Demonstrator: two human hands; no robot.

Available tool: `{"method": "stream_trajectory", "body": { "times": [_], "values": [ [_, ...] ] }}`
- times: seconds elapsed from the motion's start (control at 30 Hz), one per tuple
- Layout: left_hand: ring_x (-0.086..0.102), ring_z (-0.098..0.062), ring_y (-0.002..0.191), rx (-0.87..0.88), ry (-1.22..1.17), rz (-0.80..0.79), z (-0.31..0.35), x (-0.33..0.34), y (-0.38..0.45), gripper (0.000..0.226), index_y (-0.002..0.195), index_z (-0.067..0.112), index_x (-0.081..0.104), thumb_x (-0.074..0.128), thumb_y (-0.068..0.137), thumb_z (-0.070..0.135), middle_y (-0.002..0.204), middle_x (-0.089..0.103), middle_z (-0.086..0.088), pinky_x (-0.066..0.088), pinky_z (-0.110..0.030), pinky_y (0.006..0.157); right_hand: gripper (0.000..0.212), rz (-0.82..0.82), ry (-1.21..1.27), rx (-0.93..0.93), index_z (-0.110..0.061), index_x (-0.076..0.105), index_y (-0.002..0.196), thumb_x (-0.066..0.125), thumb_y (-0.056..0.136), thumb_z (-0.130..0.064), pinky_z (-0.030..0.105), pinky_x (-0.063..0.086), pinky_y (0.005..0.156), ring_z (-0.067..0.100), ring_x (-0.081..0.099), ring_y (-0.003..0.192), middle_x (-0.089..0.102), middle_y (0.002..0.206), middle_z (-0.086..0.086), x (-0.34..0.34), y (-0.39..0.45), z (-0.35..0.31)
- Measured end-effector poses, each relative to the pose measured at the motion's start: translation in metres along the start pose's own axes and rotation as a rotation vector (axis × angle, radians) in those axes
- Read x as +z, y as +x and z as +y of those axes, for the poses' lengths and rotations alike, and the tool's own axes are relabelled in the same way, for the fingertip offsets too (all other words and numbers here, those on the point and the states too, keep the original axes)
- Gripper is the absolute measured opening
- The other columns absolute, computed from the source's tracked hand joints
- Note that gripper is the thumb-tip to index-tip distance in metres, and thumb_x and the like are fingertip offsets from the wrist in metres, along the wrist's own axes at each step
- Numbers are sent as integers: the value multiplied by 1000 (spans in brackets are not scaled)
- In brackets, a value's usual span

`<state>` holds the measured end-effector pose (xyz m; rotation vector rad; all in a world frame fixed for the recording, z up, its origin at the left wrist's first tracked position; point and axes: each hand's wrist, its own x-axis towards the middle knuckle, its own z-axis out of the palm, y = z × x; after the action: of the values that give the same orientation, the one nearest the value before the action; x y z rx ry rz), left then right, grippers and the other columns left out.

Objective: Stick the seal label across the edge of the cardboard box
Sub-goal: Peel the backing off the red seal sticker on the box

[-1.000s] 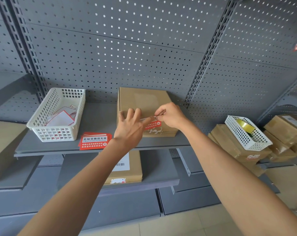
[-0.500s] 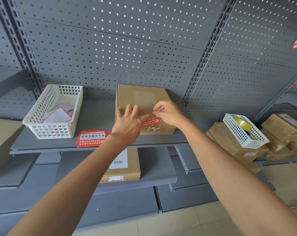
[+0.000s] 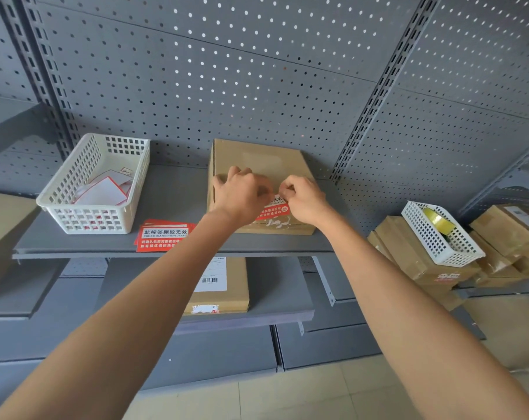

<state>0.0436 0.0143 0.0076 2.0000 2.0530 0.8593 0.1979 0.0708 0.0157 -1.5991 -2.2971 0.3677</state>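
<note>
A: Pressing the seal label (image 3: 274,208) down w/ both hands. We've got it on the cardboard box (image 3: 258,165), front top edge, box mid-shelf (image 3: 169,195).

B: Hand state?

A: Left hand (image 3: 242,197) curled, fingers bent onto box top, covering label's left end. Right hand (image 3: 304,200) curled too, thumb + forefinger pinched at label's right end. Red strip shows between them, wrapping top to front face.

B: Anything else nearby?

A: White basket (image 3: 75,189) w/ label backings on our left, spare red labels (image 3: 163,236) lying flat just beside it at shelf front.
</note>
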Motion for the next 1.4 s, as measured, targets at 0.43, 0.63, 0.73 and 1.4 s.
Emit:
{"method": "stream_trajectory", "body": {
  "times": [0.43, 0.63, 0.73, 1.4],
  "values": [
    [40, -23, 113, -71, -35, -12, 5, 7, 10, 19, 81, 37, 69, 53, 91, 32, 91, 67, 11, 22, -52, 98, 16, 60, 115, -11, -27, 65, 91, 52, 99, -20, 39, 43, 76, 18, 61, 98, 67, 107, -7, 4, -3, 4],
    [40, -26, 113, -42, -22, -8, 3, 10, 9, 21, 86, 35, 70, 51, 95, 31, 96, 62, 6, 20, -53, 99, 18, 106, 390, -28, -15, 70, 103, 76, 86, -18, 23, 51, 81, 15, 64, 91, 70, 100, 1, -3, -12, 15],
    [40, -25, 112, -31, -24, 1, 3, 11, 8, 22, 87, 35, 70, 49, 95, 30, 95, 61, 6, 20, -53, 98, 8, 110, 307, -54, -17, 75, 92, 77, 85, -19, 18, 42, 76, 12, 61, 87, 65, 97, 1, -1, -16, 16],
    [41, -25, 119, 17, -25, -28, -1, 8, 5, 16, 89, 37, 64, 51, 98, 32, 104, 61, 4, 19, -53, 104, 16, 163, 334, -4, -25, 68, 99, 72, 86, -33, 39, 53, 87, 11, 64, 95, 69, 100, -8, 5, -24, 6]
  ]
}}
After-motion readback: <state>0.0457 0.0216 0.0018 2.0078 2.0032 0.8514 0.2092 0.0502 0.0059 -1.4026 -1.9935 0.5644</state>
